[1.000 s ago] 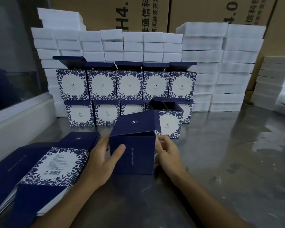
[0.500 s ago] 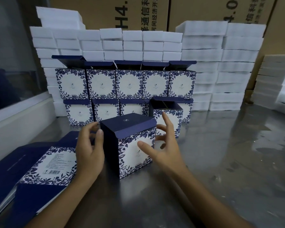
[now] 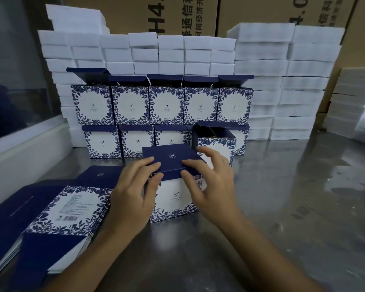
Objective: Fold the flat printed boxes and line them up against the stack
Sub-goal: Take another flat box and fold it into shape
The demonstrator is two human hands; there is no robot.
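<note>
Closing the box lid at frame centre

Left hand (image 3: 133,192) and right hand (image 3: 211,182) pinch the box (image 3: 173,186) at its lid edge, to tuck it.

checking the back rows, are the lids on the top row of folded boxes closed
No, the top row of folded boxes has its dark blue lid flaps standing open against the white foam blocks.

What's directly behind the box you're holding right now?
Behind the held box stands an open-topped folded box, then the two-tier row of folded boxes. The held box and right hand cover the open box's lower front.
</note>
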